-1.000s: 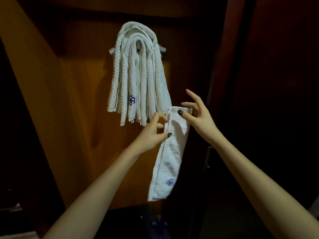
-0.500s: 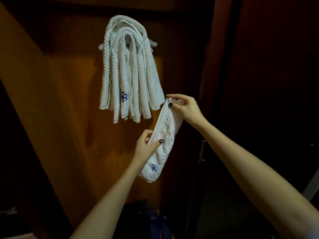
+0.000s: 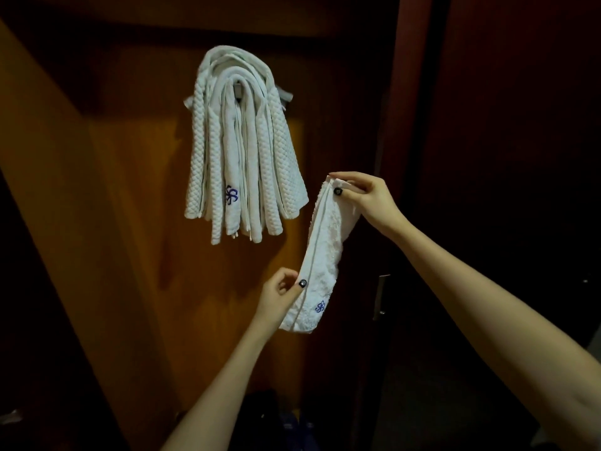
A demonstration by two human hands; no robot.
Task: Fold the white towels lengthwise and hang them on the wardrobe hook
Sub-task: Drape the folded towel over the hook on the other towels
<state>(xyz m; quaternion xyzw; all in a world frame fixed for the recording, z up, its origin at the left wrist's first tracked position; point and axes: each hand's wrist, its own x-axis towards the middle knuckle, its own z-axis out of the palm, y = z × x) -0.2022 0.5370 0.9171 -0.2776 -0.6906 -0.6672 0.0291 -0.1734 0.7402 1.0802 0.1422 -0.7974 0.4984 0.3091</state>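
Left forearm: reaches up from the bottom edge, bare, towards the middle of the view.
Right forearm: comes in from the lower right corner, bare, angled up and to the left.
Left hand (image 3: 276, 297): grip clamped on the lower part of the folded towel; the thumb, with a dark-painted nail, presses on its left edge and the fingers curl behind.
Right hand (image 3: 367, 198): grip pinched on the towel's top end, thumb in front and forefinger lying along the top edge.
Folded towel (image 3: 325, 252): white, a long narrow strip held in the air between the two hands, slanting from upper right to lower left; the long edges lie together along its left side. A small blue emblem (image 3: 320, 306) shows near its lower end. It is to the lower right of the hung bundle and not touching it.
Hung towels (image 3: 240, 151): several white strips, some waffle-textured, draped over the hook (image 3: 238, 90) with both ends hanging down; one carries a blue emblem.
Wardrobe panel (image 3: 130, 222): orange-brown wood behind the towels, bearing the hook.
Door (image 3: 487, 157): dark reddish wood on the right, with a metal handle (image 3: 379, 297) at its edge.
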